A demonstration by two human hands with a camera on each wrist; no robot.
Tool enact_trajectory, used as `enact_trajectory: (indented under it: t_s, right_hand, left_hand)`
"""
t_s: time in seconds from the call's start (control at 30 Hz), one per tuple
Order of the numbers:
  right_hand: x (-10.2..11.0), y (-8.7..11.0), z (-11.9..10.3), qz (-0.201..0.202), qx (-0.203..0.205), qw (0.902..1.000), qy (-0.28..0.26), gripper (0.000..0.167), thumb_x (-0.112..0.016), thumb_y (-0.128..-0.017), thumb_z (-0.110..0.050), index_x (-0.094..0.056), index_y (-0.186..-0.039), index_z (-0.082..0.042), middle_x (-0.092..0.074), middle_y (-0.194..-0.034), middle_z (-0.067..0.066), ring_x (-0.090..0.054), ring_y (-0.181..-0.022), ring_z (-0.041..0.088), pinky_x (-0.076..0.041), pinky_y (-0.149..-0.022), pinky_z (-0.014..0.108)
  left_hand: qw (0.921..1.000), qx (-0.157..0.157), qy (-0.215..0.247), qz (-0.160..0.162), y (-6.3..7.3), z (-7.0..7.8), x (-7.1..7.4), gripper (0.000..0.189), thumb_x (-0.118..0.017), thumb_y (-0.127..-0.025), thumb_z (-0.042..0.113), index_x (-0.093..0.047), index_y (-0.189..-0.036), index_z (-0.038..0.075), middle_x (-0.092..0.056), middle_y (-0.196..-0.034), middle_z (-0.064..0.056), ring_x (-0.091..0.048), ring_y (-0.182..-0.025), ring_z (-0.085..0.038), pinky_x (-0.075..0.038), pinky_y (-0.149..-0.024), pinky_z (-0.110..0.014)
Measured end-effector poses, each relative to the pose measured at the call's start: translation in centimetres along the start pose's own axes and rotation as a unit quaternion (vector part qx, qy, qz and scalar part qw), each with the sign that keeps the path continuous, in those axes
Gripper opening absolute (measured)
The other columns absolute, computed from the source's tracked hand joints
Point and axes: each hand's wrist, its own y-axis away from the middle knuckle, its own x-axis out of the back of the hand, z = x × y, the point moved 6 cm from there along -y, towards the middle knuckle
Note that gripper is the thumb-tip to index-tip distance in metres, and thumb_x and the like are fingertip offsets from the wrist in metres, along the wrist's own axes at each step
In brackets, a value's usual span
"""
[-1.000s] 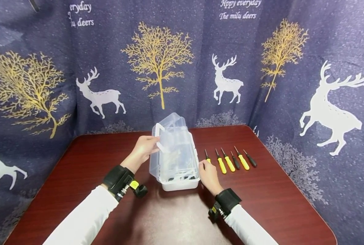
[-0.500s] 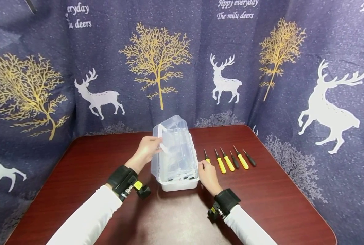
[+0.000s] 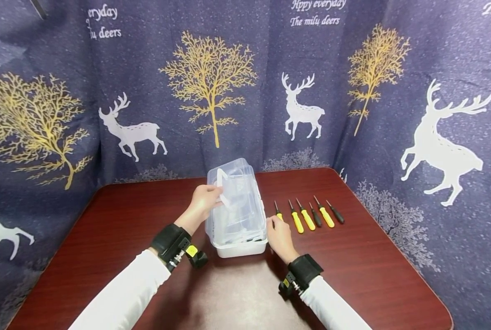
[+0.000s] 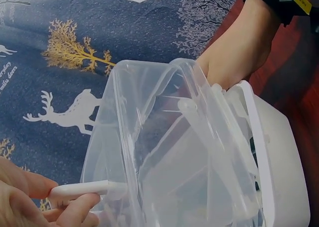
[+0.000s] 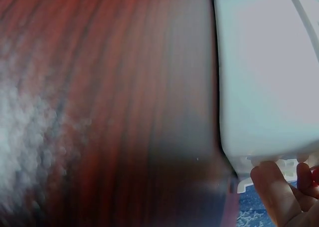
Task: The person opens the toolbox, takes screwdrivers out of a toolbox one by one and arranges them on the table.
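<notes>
A storage box with a white base stands on the table, its clear lid tilted a little open over it. My left hand pinches the white carrying handle on the lid between thumb and fingers. At the box's right wall, my right hand grips the side near the rim, fingers curled; in the right wrist view its fingertips lie against the wall's edge. Through the lid, blurred contents show, with dark bits near the front rim. Part of the box interior is hidden by the cloudy plastic.
To the right of the box lies a row of several screwdrivers, some with yellow handles and some with black ones; the right hand partly covers the leftmost. A dark patterned curtain hangs behind the red-brown table.
My left hand has moved right with the handle, and the lid has come down closer to the base. The right hand keeps its place at the box's side.
</notes>
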Motion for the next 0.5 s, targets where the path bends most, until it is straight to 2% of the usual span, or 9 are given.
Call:
enact_trajectory:
  t_s: [0.2,0.37,0.5]
  right_hand:
    - [-0.03,0.03,-0.15,0.006,0.002,1.0000,-0.001,0.027,-0.046,-0.098,-0.019,-0.069,-0.096,-0.005,-0.069,-0.085,0.010,-0.060,-0.074,0.018,-0.048,-0.067,0.031]
    - [-0.04,0.04,-0.13,0.009,0.000,0.9999,0.005,0.028,-0.045,-0.098,-0.021,-0.069,-0.097,-0.005,-0.070,-0.087,0.011,-0.062,-0.078,0.020,-0.049,-0.070,0.033]
    - [-0.10,0.14,-0.08,0.010,0.003,0.9999,0.012,0.028,-0.045,-0.098,-0.018,-0.068,-0.096,-0.004,-0.070,-0.088,0.012,-0.064,-0.080,0.023,-0.051,-0.071,0.035]
  left_hand:
    - [1.0000,0.005,0.005,-0.003,-0.08,-0.10,-0.29,0.045,-0.047,-0.097,0.008,-0.042,-0.134,-0.017,-0.044,-0.140,-0.029,-0.050,-0.128,-0.040,-0.046,-0.103,-0.043]
    - [0.9999,0.002,0.012,0.001,-0.26,-0.29,-0.53,0.043,-0.048,-0.096,0.007,-0.045,-0.132,-0.016,-0.046,-0.138,-0.027,-0.052,-0.127,-0.039,-0.047,-0.102,-0.043]
    - [1.0000,-0.007,-0.002,0.004,-0.29,-0.44,-0.91,0.042,-0.049,-0.096,0.008,-0.047,-0.130,-0.016,-0.047,-0.136,-0.027,-0.053,-0.125,-0.040,-0.048,-0.100,-0.042]
